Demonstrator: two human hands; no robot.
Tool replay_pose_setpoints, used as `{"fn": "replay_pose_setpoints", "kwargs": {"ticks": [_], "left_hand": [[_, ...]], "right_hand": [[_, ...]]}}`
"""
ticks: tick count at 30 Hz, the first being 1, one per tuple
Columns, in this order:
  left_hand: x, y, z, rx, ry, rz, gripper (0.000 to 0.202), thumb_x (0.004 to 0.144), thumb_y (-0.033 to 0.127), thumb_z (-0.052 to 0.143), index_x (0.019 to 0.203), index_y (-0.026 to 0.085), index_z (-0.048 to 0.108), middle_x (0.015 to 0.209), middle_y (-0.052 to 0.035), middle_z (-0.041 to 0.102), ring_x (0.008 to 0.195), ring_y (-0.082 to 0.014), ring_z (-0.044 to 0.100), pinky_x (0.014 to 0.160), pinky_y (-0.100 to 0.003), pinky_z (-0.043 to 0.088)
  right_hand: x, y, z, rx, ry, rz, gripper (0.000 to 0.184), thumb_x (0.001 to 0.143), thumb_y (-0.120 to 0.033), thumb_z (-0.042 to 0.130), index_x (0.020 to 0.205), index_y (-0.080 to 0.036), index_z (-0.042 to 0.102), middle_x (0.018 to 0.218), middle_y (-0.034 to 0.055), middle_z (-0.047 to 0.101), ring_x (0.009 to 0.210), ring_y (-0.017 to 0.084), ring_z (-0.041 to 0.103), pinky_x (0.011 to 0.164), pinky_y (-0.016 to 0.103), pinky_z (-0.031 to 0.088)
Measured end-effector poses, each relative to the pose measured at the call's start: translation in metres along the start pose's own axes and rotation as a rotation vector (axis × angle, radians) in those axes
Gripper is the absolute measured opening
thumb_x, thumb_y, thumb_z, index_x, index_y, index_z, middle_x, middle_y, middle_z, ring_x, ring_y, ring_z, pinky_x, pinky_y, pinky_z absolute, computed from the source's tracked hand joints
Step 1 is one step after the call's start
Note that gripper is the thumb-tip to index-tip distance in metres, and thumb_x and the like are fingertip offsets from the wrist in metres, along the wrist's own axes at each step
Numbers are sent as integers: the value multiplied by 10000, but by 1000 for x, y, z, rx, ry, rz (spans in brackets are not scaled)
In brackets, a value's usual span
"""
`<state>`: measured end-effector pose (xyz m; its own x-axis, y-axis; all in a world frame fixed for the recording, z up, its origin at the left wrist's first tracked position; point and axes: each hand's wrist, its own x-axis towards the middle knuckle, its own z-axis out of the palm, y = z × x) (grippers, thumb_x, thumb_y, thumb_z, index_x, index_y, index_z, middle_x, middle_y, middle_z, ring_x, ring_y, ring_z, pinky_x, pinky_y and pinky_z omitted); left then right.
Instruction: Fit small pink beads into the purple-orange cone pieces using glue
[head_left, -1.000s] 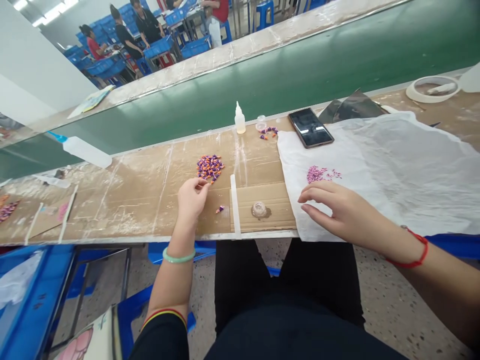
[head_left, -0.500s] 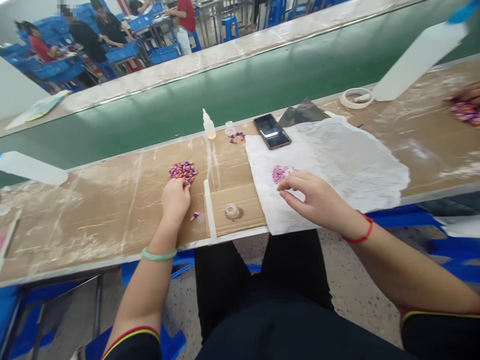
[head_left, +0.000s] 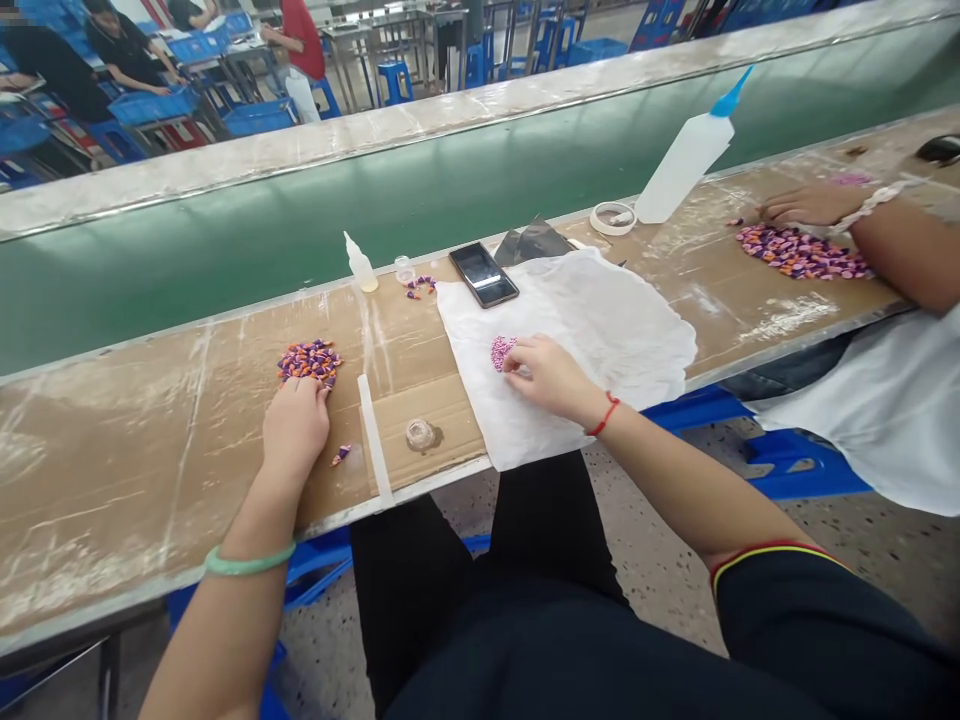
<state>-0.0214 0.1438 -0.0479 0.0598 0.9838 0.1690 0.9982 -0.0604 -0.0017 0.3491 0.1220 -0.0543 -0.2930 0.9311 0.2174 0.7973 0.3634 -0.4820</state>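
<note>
No text, label, brand, number or sign can be read anywhere in the view.

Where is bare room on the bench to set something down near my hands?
Bare cardboard runs left of the left hand and the purple-and-orange pile. The white cloth has room right of the right hand. It is crowded at the back, around the small squeeze bottle and the phone.
</note>
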Motion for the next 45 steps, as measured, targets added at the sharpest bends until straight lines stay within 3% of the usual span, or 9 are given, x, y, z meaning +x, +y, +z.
{"fn": "replay_pose_setpoints", "kwargs": {"ticks": [7,10,15,23,26,28,32,35,45], "left_hand": [[-9,-3,-20,-231,-12,-130,229,918,365,400,813,231,554,786,-87,693,769,-289,660,634,-340,422],[-13,-8,-25,-434,-27,-158,176,860,407,509,869,262,608,781,-21,724,773,-276,684,660,-329,468],[-23,-6,-29,-656,11,-234,247,782,465,564,808,255,692,747,-43,726,733,-279,687,638,-352,514],[-48,10,-36,-1161,-166,-269,448,697,623,749,849,205,693,646,-2,617,599,-162,575,568,-253,502],[-63,32,-51,-1320,-148,-224,408,708,584,776,747,189,686,567,15,560,527,-114,486,507,-208,438],[-73,52,-65,-1330,-133,-154,357,726,525,771,705,175,705,589,-10,614,502,-101,466,461,-200,381],[-83,96,-87,-1315,-218,95,214,799,356,702,702,168,738,651,-54,701,597,-147,600,555,-234,462],[-86,118,-93,-1335,-221,188,173,815,287,676,701,169,729,660,-53,708,587,-144,592,557,-245,459],[-92,128,-98,-1295,-193,249,155,849,228,605,734,167,689,652,-25,665,590,-124,561,556,-237,429]], "right_hand": [[11,-9,7,-145,-21,69,106,854,-109,594,773,-150,648,870,92,685,853,214,539,897,370,424],[16,-17,5,-233,-71,82,104,875,-112,593,805,-137,666,885,93,692,885,212,561,886,344,429],[19,-31,3,-342,-141,123,143,911,-121,554,963,-85,681,1043,163,692,1054,286,567,860,385,436],[11,-41,-1,-352,-124,144,174,915,-85,494,1016,-75,636,1093,203,662,1072,315,539,873,425,433],[1,-48,-12,-281,-108,65,127,944,-111,474,958,-116,600,1053,173,650,1021,281,526,905,412,423],[-9,-57,-20,-193,-87,-38,119,965,-122,450,914,-155,552,1008,135,630,988,250,516,929,399,416],[-28,-81,-36,95,121,-399,131,986,-134,455,876,-204,455,904,65,574,885,215,503,896,405,421],[-36,-99,-44,125,153,-518,154,974,-94,475,880,-207,430,888,49,549,869,203,491,838,374,430],[-39,-119,-45,61,131,-638,172,977,-77,439,865,-205,461,853,67,560,820,215,460,732,367,445]]}}
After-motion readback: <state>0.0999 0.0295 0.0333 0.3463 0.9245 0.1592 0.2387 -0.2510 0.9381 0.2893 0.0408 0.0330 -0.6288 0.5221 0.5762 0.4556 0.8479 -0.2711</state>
